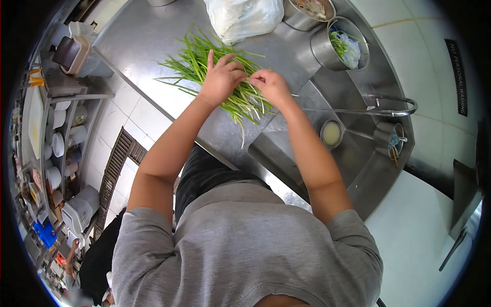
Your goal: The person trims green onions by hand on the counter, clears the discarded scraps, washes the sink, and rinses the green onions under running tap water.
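Observation:
A loose heap of spring onions [192,64], long and green with paler root ends towards me, lies on the steel counter [148,36]. My left hand [221,82] is over the middle of the heap, one finger raised and the others curled, thumb and fingertips closed at a stalk. Close beside it on the right, my right hand [272,88] pinches a thin stalk between thumb and fingertips. The fingertips of both hands nearly meet. What lies under my left palm is hidden.
Behind the heap sits a white plastic bag [245,18]. Steel pots [327,48] stand at the back right. A sink [279,153] with a tap [409,106] and a cup of cloudy liquid [331,133] is on the right. Another person [99,261] is at lower left, near shelves [76,97].

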Demonstrator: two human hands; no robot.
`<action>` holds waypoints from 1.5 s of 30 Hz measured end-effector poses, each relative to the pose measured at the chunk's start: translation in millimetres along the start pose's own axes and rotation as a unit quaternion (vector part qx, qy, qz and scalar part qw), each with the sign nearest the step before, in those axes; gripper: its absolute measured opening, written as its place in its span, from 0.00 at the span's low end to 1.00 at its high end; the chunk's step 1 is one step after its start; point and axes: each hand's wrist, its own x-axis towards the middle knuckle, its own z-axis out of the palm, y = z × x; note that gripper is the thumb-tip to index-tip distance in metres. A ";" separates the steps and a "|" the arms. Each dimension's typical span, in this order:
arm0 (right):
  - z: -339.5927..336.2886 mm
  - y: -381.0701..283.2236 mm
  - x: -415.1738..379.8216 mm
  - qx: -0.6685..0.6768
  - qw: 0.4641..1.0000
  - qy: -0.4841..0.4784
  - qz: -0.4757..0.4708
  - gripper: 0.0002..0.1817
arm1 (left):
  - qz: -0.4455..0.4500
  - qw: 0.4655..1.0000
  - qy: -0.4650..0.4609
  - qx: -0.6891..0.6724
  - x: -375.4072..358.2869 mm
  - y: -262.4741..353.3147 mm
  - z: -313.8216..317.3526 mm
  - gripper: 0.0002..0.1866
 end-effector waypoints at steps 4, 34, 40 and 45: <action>-21.7 14.1 -5.9 0.114 0.989 -0.065 0.064 0.09 | 0.011 0.999 -0.042 -0.011 7.4 -9.4 -4.5 0.04; -59.2 14.6 -39.1 0.357 0.908 -0.152 0.158 0.16 | 0.049 0.981 -0.154 -0.104 20.6 41.5 2.0 0.14; -74.6 8.5 -58.1 0.372 0.900 -0.128 0.186 0.14 | 0.098 0.978 -0.122 -0.135 23.8 47.8 -11.7 0.06; -93.1 5.4 -71.4 0.350 0.914 -0.077 0.188 0.10 | 0.105 0.982 -0.091 -0.125 24.6 47.3 -27.1 0.05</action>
